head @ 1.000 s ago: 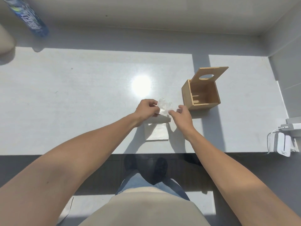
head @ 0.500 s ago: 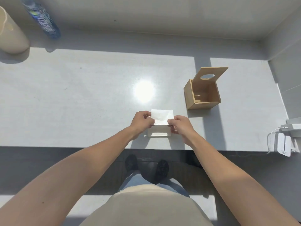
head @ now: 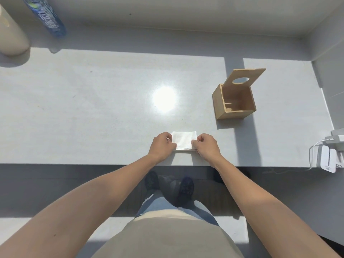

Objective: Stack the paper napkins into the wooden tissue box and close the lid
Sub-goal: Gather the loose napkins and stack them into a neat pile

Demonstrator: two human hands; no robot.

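A white folded paper napkin [head: 184, 140] lies flat near the table's front edge, on top of other napkins whose edges show beneath it. My left hand [head: 161, 146] pinches its left edge and my right hand [head: 206, 146] pinches its right edge. The wooden tissue box [head: 235, 103] stands to the far right of the hands. Its lid [head: 243, 78], with a round hole, is tilted up and open. The inside of the box holds no napkins that I can see.
The grey table [head: 93, 108] carries a blue water bottle [head: 46, 17] and a beige cylinder [head: 11, 36] at the far left. A white charger with cable [head: 327, 159] sits at the right front edge. A wall runs along the right side.
The napkin was held up and crumpled between both hands; it has come down toward me and now lies flat on the stack, both hands at its edges.
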